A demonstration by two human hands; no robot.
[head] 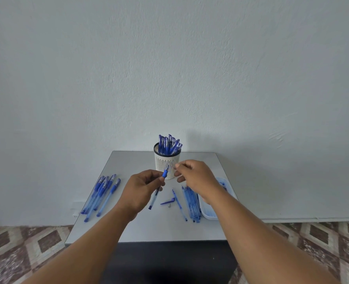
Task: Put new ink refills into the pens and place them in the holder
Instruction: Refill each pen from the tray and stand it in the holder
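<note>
My left hand (141, 188) grips a blue pen (158, 188) by its barrel, tip pointing up toward the holder. My right hand (196, 177) hovers just right of the pen's tip with thumb and forefinger pinched together; whether they hold a small part I cannot tell. The white slotted holder (166, 163) stands behind both hands with several capped blue pens (169, 143) in it. Several capped pens (103, 193) lie at the left of the table. Loose refills (192, 203) lie to the right, with one refill (179, 204) apart and a blue cap (168, 201) beside it.
The small grey table (145, 228) stands against a white wall. A shallow white tray (210, 212) sits at the right edge, partly under my right forearm. A tiny metal tip (169, 205) lies near the cap. Patterned floor tiles lie around the table.
</note>
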